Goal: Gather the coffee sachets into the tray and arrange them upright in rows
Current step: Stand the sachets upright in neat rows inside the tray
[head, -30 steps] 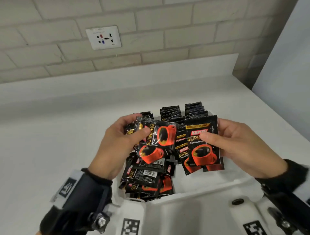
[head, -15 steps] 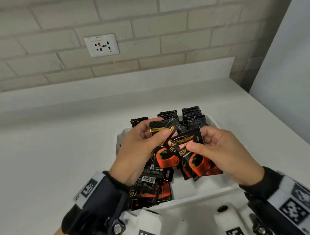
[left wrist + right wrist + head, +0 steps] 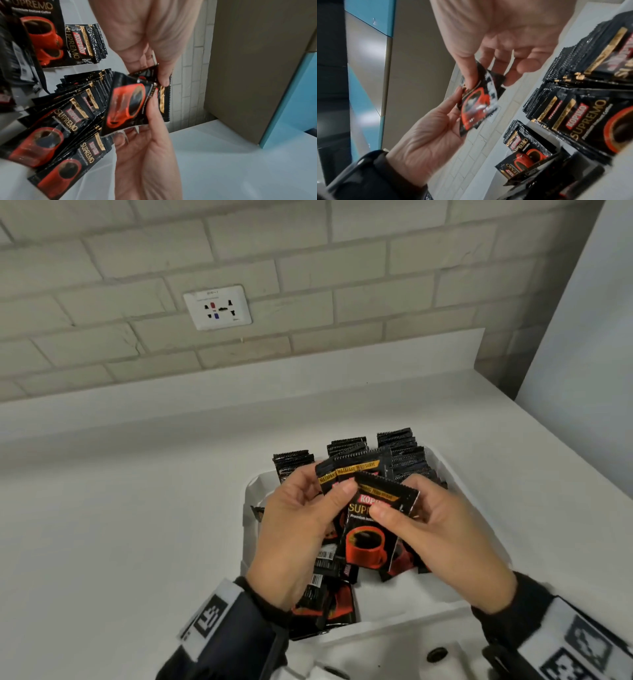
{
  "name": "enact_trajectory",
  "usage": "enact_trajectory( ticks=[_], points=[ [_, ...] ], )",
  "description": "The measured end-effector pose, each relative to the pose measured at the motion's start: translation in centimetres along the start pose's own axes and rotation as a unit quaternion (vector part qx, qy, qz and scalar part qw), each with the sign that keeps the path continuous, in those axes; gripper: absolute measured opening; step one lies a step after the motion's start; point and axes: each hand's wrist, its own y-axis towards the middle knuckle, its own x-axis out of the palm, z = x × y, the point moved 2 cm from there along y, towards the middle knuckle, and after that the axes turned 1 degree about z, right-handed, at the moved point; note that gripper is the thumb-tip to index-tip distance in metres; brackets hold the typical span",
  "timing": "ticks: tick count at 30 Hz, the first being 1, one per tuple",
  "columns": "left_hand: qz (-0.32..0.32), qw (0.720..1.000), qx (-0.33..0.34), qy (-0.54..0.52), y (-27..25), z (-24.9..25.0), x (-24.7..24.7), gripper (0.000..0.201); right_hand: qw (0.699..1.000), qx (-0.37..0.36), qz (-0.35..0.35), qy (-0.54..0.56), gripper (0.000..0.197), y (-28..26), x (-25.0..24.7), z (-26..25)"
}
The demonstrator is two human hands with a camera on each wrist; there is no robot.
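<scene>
A white tray (image 3: 248,498) sits on the counter. At its back, black coffee sachets stand upright in rows (image 3: 400,446), also seen in the left wrist view (image 3: 77,108). Loose sachets (image 3: 329,601) lie piled at the tray's near left. Just above the tray, both hands hold one small bunch of sachets (image 3: 368,539) between them. My left hand (image 3: 318,498) grips its left side with the thumb on the front. My right hand (image 3: 411,505) pinches its right side, thumb on the front sachet. The wrist views show the same bunch (image 3: 130,105) (image 3: 476,106) held between both hands.
The white counter (image 3: 137,525) reaches left and back to a brick wall with a socket (image 3: 217,308). A pale panel (image 3: 589,371) stands at the right. A white device (image 3: 411,655) lies against the tray's near edge.
The two hands came together: the sachets each held apart are now overlapped into one bunch. The front sachet now faces up, upright.
</scene>
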Motion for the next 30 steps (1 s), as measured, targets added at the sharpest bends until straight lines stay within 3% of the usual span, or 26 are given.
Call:
enact_trajectory(
  ticks=[4,6,10,13,16,20,24,27,30],
  points=[
    [0.0,0.998,0.027,0.05,-0.1,0.6,-0.3,0.01,0.996,-0.021,-0.003,-0.09,0.019,0.1,-1.2,-0.1],
    [-0.02,0.992,0.049,0.111,-0.3,0.9,-0.1,0.015,0.995,-0.038,-0.013,-0.093,0.02,0.3,-1.6,-0.6],
    [-0.093,0.981,0.056,0.16,-1.2,0.7,1.1,0.03,0.999,-0.033,-0.014,0.011,0.026,0.3,-1.8,-0.9],
    [-0.131,0.974,0.055,0.178,-1.8,0.8,1.4,0.024,0.998,-0.04,-0.006,0.052,0.042,-0.2,-1.6,-0.8],
    [-0.173,0.954,0.067,0.235,-2.4,0.9,1.4,0.023,0.998,-0.033,0.004,0.053,0.064,-0.5,-1.7,-0.1],
    [-0.178,0.901,0.113,0.38,-2.4,0.4,1.1,0.036,0.999,-0.03,-0.011,0.035,0.06,-0.7,-1.6,0.1],
    [-0.194,0.861,0.138,0.45,-2.1,0.8,0.8,0.047,0.992,-0.075,-0.04,-0.091,0.054,-0.7,-1.9,-2.0],
    [-0.21,0.822,0.153,0.506,-2.2,1.4,0.9,0.054,0.958,-0.104,-0.114,-0.242,0.062,-0.4,-1.8,-4.2],
    [-0.213,0.823,0.144,0.506,-2.1,2.5,1.0,0.046,0.922,-0.138,-0.168,-0.321,0.047,0.4,-1.1,-5.6]
  ],
)
